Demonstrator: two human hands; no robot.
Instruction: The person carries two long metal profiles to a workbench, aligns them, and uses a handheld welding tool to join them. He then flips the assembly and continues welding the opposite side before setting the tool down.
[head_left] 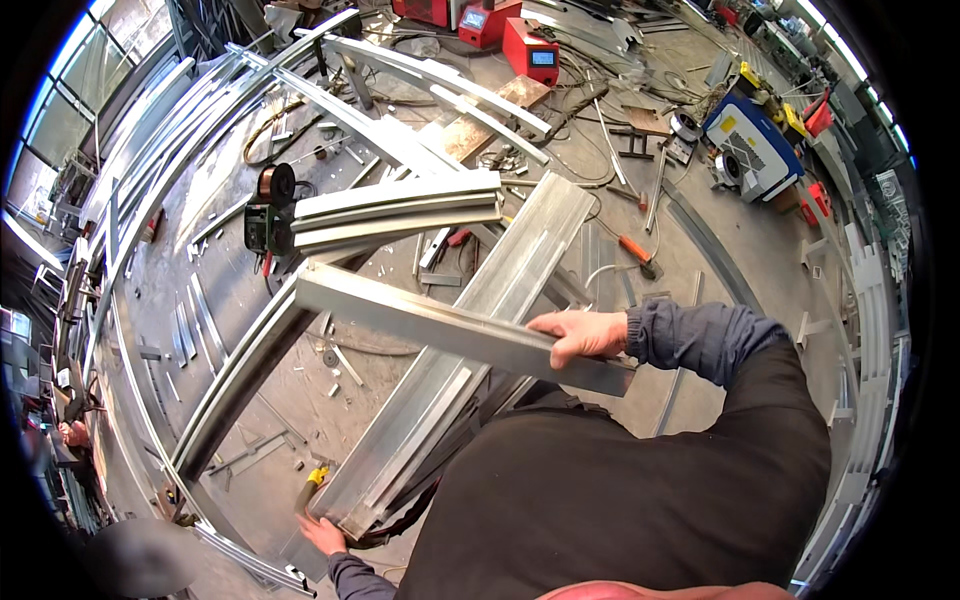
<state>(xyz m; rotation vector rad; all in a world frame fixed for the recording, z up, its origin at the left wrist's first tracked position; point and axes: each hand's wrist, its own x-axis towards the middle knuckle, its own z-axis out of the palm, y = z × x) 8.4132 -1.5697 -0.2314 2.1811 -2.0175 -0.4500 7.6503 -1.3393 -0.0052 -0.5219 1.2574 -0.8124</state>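
My right hand (585, 336) is closed over a long grey metal profile (430, 322) close to its right end, thumb on the near side. The far left end of the profile rests over a pair of dark-sided rails (245, 375). It passes above a wide galvanised beam (500, 265) that runs diagonally away from me. At the beam's near left end, low in the view, my left hand (324, 535) appears to grip the lower end of an olive tool with a yellow tip (313, 488). Its fingers are partly hidden, and the tool's kind is unclear.
Beyond the profile lie stacked pale metal bars (400, 208), with a wire-spool unit (267, 225) at their left. Red machines with screens (531, 52) stand far back; a blue-white machine (752, 148) stands right. Cables, an orange-handled tool (634, 250) and metal offcuts litter the floor.
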